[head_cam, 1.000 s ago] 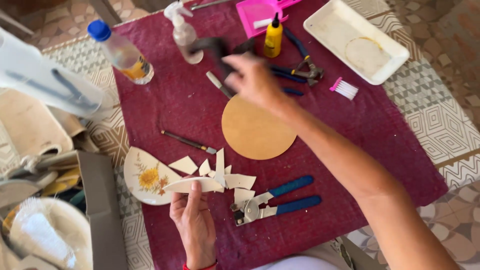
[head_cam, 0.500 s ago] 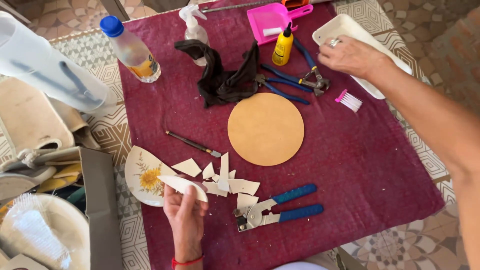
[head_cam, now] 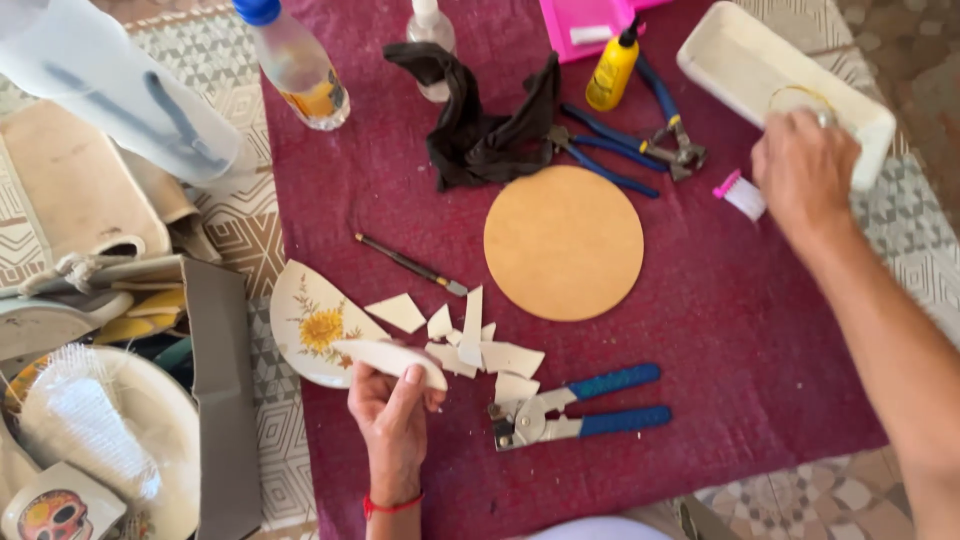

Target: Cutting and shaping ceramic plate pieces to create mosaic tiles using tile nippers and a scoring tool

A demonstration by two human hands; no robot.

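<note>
My left hand (head_cam: pixel 392 415) grips a curved white plate shard (head_cam: pixel 390 358) at the near edge of the dark red cloth (head_cam: pixel 380 190). Beside it lie a broken plate piece with a yellow flower (head_cam: pixel 315 322) and several small white shards (head_cam: pixel 470 345). Blue-handled nippers (head_cam: pixel 575 405) rest just right of them. My right hand (head_cam: pixel 805 170) reaches to the white rectangular tray (head_cam: pixel 745 65) at the far right, fingers over its near rim next to a small pink-handled brush (head_cam: pixel 742 195). Whether it holds anything I cannot tell. A round tan disc (head_cam: pixel 563 243) lies mid-cloth.
A black rag (head_cam: pixel 480 130), blue pliers (head_cam: pixel 620 150), a yellow glue bottle (head_cam: pixel 612 70), a spray bottle (head_cam: pixel 430 40), a plastic bottle (head_cam: pixel 298 70) and a pink tray (head_cam: pixel 585 20) line the far side. A thin scoring tool (head_cam: pixel 405 262) lies left of the disc. Boxes and plates (head_cam: pixel 100 440) crowd the left.
My right hand has left the black rag on the cloth and swung right to the white tray. My left hand still holds its shard.
</note>
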